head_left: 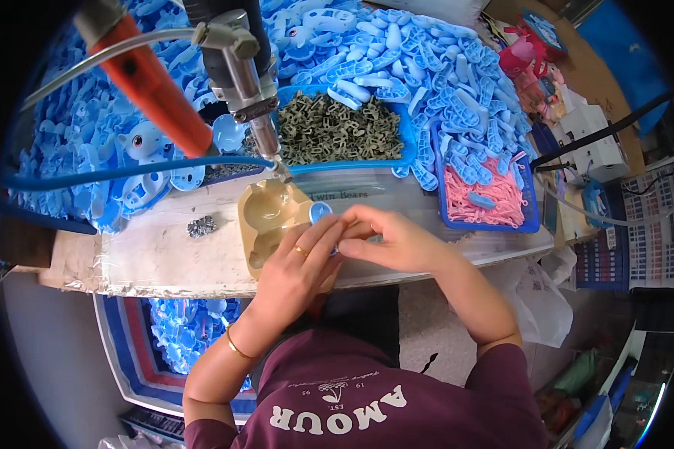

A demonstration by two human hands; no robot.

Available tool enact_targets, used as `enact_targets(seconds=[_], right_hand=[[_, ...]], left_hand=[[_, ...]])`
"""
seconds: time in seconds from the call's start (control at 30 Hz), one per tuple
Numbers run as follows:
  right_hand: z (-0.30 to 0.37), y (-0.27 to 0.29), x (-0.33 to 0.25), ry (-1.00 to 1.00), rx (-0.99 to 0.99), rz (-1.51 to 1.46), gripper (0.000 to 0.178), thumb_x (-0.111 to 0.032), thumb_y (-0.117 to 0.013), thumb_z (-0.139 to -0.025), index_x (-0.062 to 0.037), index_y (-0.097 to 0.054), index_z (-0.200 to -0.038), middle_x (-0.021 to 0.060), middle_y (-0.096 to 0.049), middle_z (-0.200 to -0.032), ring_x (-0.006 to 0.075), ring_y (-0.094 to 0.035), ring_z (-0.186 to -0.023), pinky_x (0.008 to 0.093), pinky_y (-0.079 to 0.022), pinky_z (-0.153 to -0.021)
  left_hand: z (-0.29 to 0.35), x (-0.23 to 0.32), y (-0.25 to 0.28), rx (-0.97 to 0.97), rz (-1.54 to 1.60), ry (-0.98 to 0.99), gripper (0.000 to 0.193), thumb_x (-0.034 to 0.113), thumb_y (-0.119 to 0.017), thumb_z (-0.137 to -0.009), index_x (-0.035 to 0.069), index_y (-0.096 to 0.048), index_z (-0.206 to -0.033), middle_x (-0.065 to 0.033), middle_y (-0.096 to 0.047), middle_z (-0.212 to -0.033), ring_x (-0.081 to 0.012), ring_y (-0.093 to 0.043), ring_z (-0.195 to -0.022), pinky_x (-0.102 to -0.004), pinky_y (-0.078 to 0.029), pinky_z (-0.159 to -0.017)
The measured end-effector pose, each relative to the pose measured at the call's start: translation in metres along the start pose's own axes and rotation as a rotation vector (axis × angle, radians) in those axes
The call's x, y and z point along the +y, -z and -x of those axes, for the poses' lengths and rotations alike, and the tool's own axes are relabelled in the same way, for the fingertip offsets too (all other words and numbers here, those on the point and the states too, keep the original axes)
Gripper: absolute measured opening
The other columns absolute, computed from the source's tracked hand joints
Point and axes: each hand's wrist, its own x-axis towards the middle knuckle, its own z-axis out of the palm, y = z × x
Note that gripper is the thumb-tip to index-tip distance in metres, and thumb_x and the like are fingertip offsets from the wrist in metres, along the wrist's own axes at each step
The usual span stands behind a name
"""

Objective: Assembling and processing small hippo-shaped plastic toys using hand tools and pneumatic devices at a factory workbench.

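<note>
Both hands meet above the table's front part, close to the right side of a beige fixture (266, 208) with rounded hollows. My left hand (293, 262) is closed on a small light-blue plastic part (320, 211), which is largely covered by the fingers. From the right, my right hand (393, 239) pinches at the same part, thumb and forefinger near the left fingertips. The tip of a vertical power screwdriver (273, 150) hangs just over the fixture's far edge. Left of the fixture lies a small pile of screws (201, 227).
A blue tray of dark metal clips (337, 129) stands behind the fixture. To the right is a blue basket with pink strips (487, 198). Heaps of blue plastic parts (457, 82) cover the back. An orange-red tool (153, 82) and blue hose (142, 170) hang at left.
</note>
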Motion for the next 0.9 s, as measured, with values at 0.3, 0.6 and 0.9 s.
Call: enact_targets(seconds=[0.3,0.6,0.9], right_hand=[[-0.045,0.195,-0.007,0.254,1.051,1.502,0.027,-0.033,-0.072,-0.09,-0.0063,-0.071,-0.093,0.0119,-0.067,-0.097,0.0321,-0.063,-0.094,0.0454,-0.05,-0.079],[-0.055,0.166,-0.022,0.334,0.708,1.128,0.016,-0.018,-0.066,-0.097,-0.0032,-0.067,-0.102,0.0103,-0.065,-0.1,0.0254,-0.065,-0.091,0.0344,-0.051,-0.075],[-0.013,-0.013,0.006,0.633,-0.298,1.235,0.019,-0.012,-0.067,-0.084,-0.015,-0.067,-0.103,0.0013,-0.063,-0.111,0.0243,-0.062,-0.103,0.0379,-0.051,-0.086]], left_hand=[[0.04,-0.022,0.025,0.048,-0.227,0.012,0.043,0.016,-0.08,-0.08,0.007,-0.068,-0.12,-0.0067,-0.069,-0.12,-0.0244,-0.068,-0.09,-0.0351,-0.058,-0.075],[0.079,-0.037,0.021,-0.108,-0.244,-0.009,0.046,0.023,-0.079,-0.08,0.008,-0.069,-0.122,-0.0057,-0.068,-0.126,-0.0278,-0.062,-0.118,-0.0438,-0.05,-0.103],[0.079,-0.04,0.021,-0.135,-0.186,0.006,0.039,0.019,-0.073,-0.087,0.009,-0.068,-0.124,-0.0067,-0.067,-0.127,-0.028,-0.061,-0.122,-0.0462,-0.046,-0.109]])
